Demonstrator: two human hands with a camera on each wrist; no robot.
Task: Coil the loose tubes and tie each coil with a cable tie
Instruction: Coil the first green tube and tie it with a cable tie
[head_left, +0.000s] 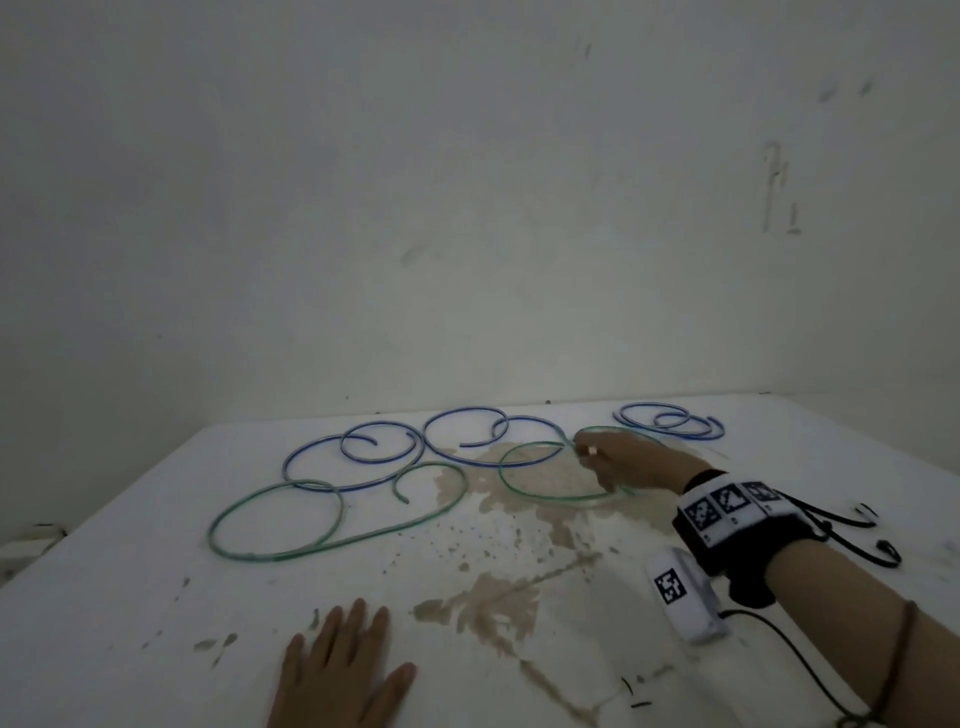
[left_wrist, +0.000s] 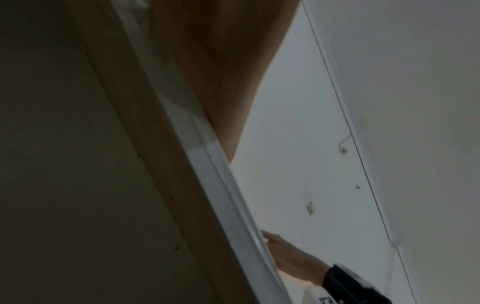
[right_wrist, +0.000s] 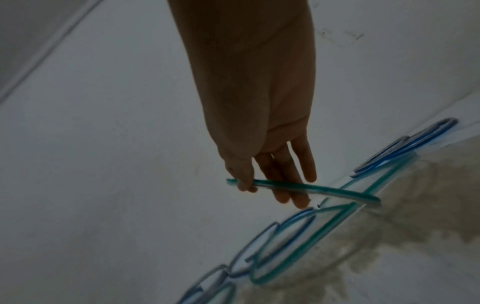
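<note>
Right hand: your right hand (head_left: 621, 457) reaches out over the far side of the table (head_left: 156, 597), and its thumb and forefinger pinch the free end of the green tube (right_wrist: 306, 188); the other fingers (right_wrist: 298, 197) hang straight below it.
Left hand: your left hand (head_left: 337, 670) lies flat on the near edge of the table, fingers straight and spread, holding nothing.
Green tube: from the pinched end it curves into a loop under your right hand, and its long loose loops (head_left: 270, 525) lie on the table to the left, near the middle.
Blue tube: a long blue tube (head_left: 374, 452) lies in several loose rings along the back of the table, crossing the green one at a few places.
Second blue tube: a smaller blue coil (head_left: 670, 421) sits apart at the far right, near the wall (head_left: 467, 208).
Cable ties: some thin black strips (head_left: 852, 519) lie on the table just right of your right wrist; they are too small to tell for certain.
Table surface: white, with a brown stain (head_left: 545, 499) under the green loop and running toward you.
Wrist gear: a black band with printed square markers (head_left: 727, 506) wraps your right wrist, and a white unit (head_left: 685, 597) with a cable hangs below it.
Left wrist view: mostly dark; it shows the table's edge and your right hand (left_wrist: 288, 259) beyond it.
</note>
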